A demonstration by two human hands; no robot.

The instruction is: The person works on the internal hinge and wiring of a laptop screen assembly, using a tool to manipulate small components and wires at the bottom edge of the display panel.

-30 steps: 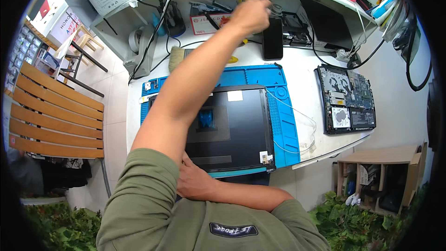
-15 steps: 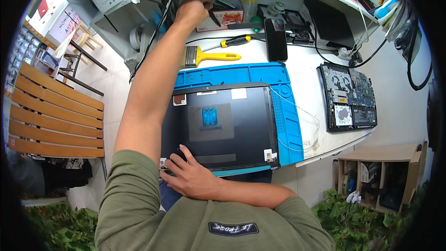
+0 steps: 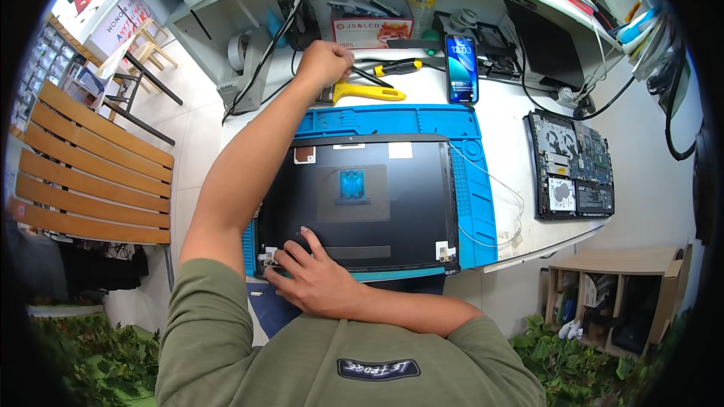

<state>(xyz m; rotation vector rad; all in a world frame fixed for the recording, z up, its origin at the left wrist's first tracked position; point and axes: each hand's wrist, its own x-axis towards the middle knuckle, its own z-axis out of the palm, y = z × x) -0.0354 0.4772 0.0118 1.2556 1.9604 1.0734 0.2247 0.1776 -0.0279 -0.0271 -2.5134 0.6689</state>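
Holding tweezers [image 3: 371, 77] (prob.) now, LH [image 3: 326, 65]

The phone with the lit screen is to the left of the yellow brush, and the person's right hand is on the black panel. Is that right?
Not quite: the head view shows the phone with the lit screen to the right of the yellow brush, not to its left. The person's right hand is indeed on the black panel.

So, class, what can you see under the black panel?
A blue mat shows past the top and right edges of the black panel; whatever lies beneath the panel's middle is covered.
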